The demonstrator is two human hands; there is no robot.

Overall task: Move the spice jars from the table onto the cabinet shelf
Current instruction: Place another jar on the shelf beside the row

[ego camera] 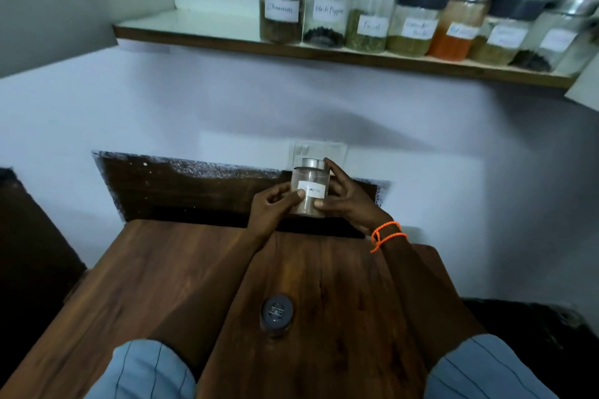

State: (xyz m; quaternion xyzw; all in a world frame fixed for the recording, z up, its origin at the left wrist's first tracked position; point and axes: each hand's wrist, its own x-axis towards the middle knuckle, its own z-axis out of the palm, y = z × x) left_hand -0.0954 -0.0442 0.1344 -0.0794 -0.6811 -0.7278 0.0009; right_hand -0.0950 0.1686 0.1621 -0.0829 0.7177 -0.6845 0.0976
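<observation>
I hold a clear glass spice jar [309, 189] with a steel lid, a white label and pale powder in it. My left hand [275, 204] grips its left side and my right hand [348, 201] wraps its right side. The jar is upright, lifted above the far end of the wooden table [162, 269]. A second jar [276, 314] with a dark lid stands on the table between my forearms. Above, the cabinet shelf [194, 34] carries a row of several labelled jars [327, 6] along its middle and right.
The left part of the shelf is bare. An open cabinet door [48, 10] with a hinge hangs at the upper left. A white wall switch plate [319, 149] sits behind the held jar. Dark furniture stands on both sides of the table.
</observation>
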